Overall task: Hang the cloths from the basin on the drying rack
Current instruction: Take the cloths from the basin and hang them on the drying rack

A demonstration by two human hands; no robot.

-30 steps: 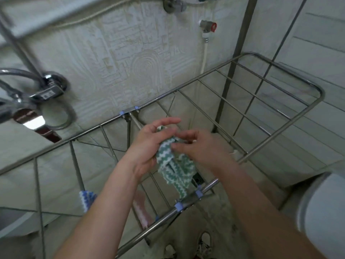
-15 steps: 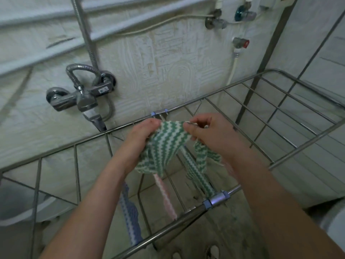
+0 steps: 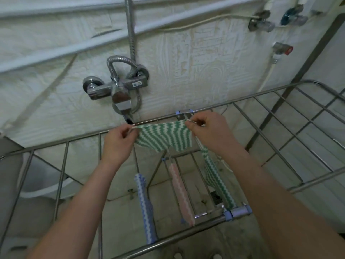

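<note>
left hand point(image 3: 119, 140) and right hand point(image 3: 208, 131) each pinch a corner of the green cloth point(image 3: 166, 137), stretched sideways between them over the drying rack point(image 3: 261, 94), parallel to its far rail.

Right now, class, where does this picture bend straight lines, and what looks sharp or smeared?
Head view, edges: the wide lens bows the wall pipes and the rack; head view, top right: the valves look smeared; head view, centre: the held green cloth is fairly sharp.

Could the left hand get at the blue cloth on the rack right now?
Probably yes: the blue cloth hangs unobstructed below it, though the left hand is busy pinching the green cloth.
</note>
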